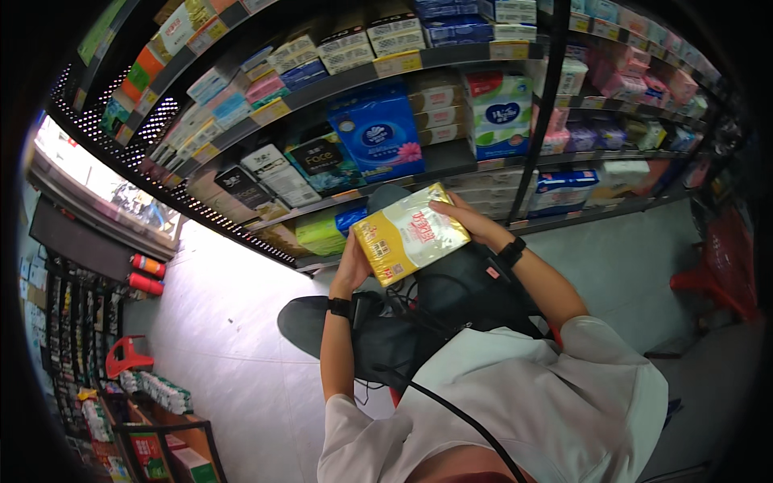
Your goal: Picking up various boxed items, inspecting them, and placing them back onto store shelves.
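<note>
A yellow and white plastic-wrapped pack of tissues [412,234] is held between both hands above my lap, tilted, its printed face turned up. My left hand [352,261] grips its left end, with the fingers partly hidden at the edge. At the upper right corner, my right hand [462,215] has its thumb on the top face and its other fingers out of sight. Beyond the pack, a large blue tissue pack [379,136] and a green and white one [499,118] stand on a shelf. Dark boxes of tissues [244,188] stand farther left.
Black metal shelving with a shelf edge [326,202] runs close in front of my knees. A perforated side panel [211,220] ends it at left. Red chairs [125,357] stand at left and at far right. A low display case [163,425] is at lower left; a black cable crosses my shirt.
</note>
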The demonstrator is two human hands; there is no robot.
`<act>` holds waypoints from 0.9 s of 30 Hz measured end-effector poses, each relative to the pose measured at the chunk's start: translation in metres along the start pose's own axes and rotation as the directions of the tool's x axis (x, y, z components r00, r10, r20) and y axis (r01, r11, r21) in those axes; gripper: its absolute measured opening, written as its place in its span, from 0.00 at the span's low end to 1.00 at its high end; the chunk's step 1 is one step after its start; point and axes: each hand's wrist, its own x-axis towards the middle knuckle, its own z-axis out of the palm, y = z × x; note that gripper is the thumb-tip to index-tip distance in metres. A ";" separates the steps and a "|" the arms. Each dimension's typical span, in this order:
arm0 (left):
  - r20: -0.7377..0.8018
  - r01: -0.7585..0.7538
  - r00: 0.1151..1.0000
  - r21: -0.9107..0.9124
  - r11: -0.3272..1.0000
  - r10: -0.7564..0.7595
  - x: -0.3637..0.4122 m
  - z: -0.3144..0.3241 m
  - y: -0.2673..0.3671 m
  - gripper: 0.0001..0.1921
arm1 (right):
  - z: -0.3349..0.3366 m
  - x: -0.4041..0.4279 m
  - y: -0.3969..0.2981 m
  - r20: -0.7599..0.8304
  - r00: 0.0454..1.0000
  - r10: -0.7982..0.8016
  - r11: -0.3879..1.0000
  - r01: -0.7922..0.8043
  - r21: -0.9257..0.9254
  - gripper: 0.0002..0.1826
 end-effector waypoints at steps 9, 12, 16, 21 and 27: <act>-0.041 -0.241 0.970 -0.079 0.967 0.238 -0.007 0.008 -0.005 0.31 | -0.020 0.014 -0.013 0.062 0.990 0.125 0.992 -0.125 -0.007 0.51; 0.047 -0.157 0.986 -0.121 0.980 0.163 -0.013 -0.020 -0.009 0.29 | 0.012 0.030 -0.047 0.033 0.996 0.077 0.962 -0.066 -0.267 0.47; 0.066 -0.088 0.994 0.006 0.996 0.088 -0.020 -0.027 -0.005 0.34 | 0.057 0.072 -0.085 0.215 0.973 0.078 0.773 0.077 -0.629 0.49; 0.025 -0.025 0.999 -0.037 0.999 0.025 -0.043 -0.037 0.001 0.48 | 0.108 0.121 -0.096 0.343 0.925 0.162 0.661 0.156 -0.734 0.65; -0.082 -0.287 0.955 -0.036 0.957 0.283 -0.050 -0.036 0.000 0.46 | 0.102 0.109 -0.105 0.337 0.941 -0.023 0.999 0.006 0.052 0.45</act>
